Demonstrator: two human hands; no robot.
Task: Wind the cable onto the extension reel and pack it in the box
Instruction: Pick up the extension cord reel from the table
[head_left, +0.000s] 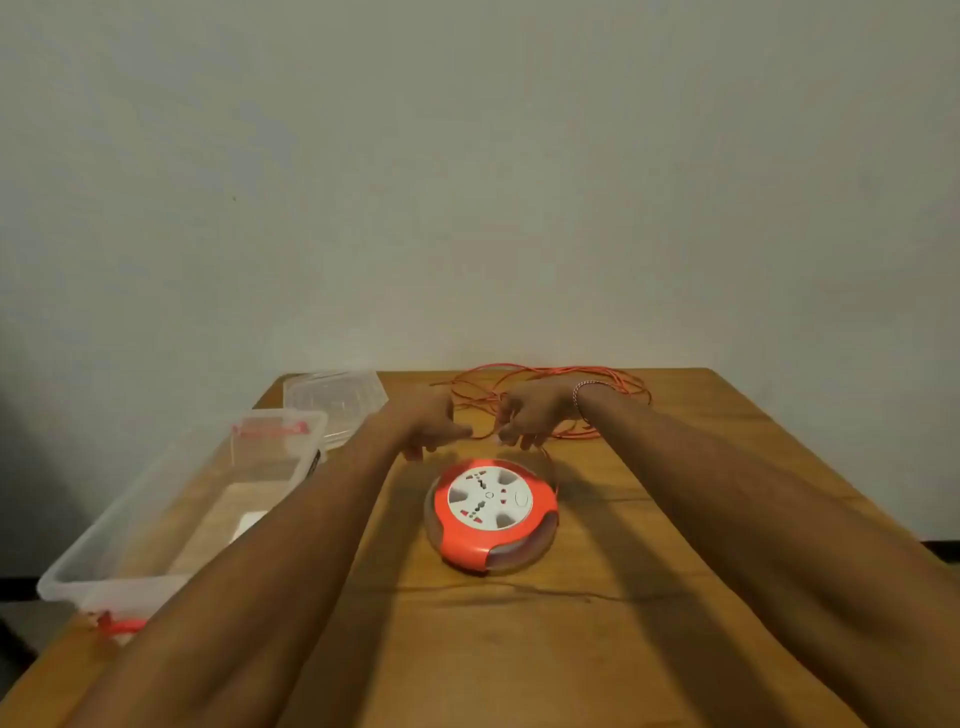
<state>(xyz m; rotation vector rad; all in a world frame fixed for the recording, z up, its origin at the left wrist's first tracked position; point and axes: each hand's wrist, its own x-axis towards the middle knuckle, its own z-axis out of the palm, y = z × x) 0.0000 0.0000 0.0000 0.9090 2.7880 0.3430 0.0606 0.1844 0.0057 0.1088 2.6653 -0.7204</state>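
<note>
Step in hand: the winding, at its start, by my reckoning. Most of the cable (550, 387) lies in loose orange loops at the far edge of the tabletop (623, 623), just above centre of the frame, and none of it looks packed.

My left hand (434, 423): fingers curled, pinching a strand of the cable at centre frame.

My right hand (530, 415): fingers curled round the same strand just to the right; a thin bracelet (584, 389) at the wrist.

Extension reel (493, 512): orange rim, white socket face up, flat on the tabletop below my hands; a strand drops from my right hand to its right side.

Box (171, 499): clear plastic, open, lower left of frame, orange clips at its ends. Its lid (337, 400) lies beyond it, upper left of the tabletop.

Next move, as I judge: feed the strand into the rim groove under light tension, keeping the loops from snagging.

Writing: none legible; a dark strip on the box's right wall is too small to read.
</note>
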